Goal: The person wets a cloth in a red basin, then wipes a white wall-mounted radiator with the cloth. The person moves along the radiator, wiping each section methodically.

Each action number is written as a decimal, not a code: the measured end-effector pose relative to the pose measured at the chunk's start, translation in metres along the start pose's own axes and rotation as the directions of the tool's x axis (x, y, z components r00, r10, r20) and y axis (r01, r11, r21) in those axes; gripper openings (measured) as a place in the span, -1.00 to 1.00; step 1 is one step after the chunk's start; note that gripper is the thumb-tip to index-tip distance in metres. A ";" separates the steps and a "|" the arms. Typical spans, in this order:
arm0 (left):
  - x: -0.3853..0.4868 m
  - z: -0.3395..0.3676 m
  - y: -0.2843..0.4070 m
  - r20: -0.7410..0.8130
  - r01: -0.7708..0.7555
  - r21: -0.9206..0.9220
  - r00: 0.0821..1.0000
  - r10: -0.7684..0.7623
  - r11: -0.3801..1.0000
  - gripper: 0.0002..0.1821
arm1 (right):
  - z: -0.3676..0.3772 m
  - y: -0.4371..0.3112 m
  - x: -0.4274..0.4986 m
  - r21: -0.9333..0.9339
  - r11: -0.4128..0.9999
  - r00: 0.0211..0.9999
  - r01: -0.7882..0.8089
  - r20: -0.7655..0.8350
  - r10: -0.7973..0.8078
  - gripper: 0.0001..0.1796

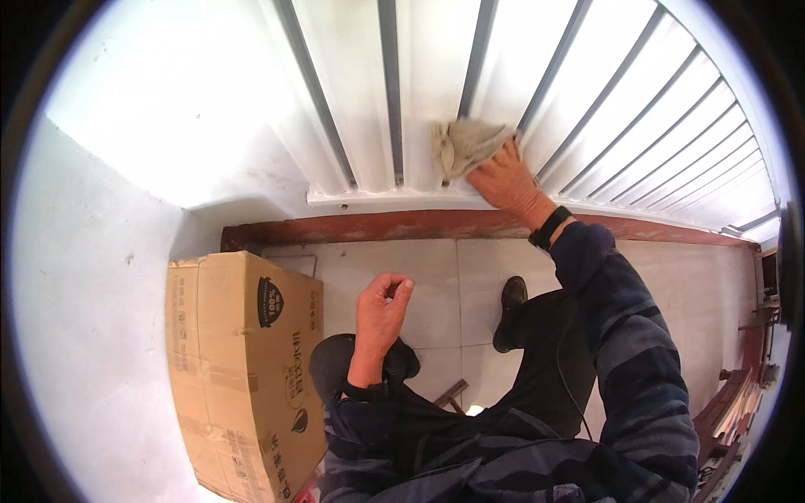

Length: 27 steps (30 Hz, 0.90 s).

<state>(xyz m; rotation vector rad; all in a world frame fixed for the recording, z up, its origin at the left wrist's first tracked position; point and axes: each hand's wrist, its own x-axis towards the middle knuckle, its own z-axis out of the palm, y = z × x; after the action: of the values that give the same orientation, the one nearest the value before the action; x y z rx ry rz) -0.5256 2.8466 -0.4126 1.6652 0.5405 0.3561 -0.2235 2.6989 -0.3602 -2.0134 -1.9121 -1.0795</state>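
Observation:
My right hand (506, 179) grips a crumpled beige cloth (471, 148) and presses it against the lower part of a white ribbed panel (427, 94). Dark grooves run between the panel's ribs, and the cloth covers the lower part of one or two of them. A black band circles my right wrist. My left hand (383, 308) hangs above my left knee, fingers curled in and thumb near the fingertips, with nothing seen in it. The inside of that curl is partly hidden.
A large taped cardboard box (286, 377) bearing print stands at the left by the white wall (94, 251). A red-brown skirting (377, 226) runs below the panel. My black shoe (512, 308) rests on the tiled floor (434, 270). Dark wooden furniture (729, 402) lines the right edge.

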 end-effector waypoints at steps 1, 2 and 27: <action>0.001 0.000 -0.001 0.003 0.005 -0.023 1.000 -0.005 1.000 -0.79 | 0.008 -0.009 -0.015 0.046 0.999 0.993 0.005 0.115 -0.011 -0.75; 0.002 0.000 -0.002 -0.004 0.008 0.002 1.000 -0.008 1.000 -0.78 | 0.015 -0.018 -0.028 0.091 0.996 0.974 0.008 0.227 -0.028 -0.72; 0.024 -0.001 -0.035 0.066 0.131 0.001 0.989 -0.131 0.991 -0.76 | 0.040 -0.079 0.005 0.290 0.956 0.997 0.033 0.059 -0.052 -0.85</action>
<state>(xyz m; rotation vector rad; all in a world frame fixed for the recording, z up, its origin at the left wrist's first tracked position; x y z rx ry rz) -0.5109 2.8637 -0.4490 1.6233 0.5961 0.2055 -0.2812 2.7392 -0.4137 -1.8740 -2.0182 -0.6986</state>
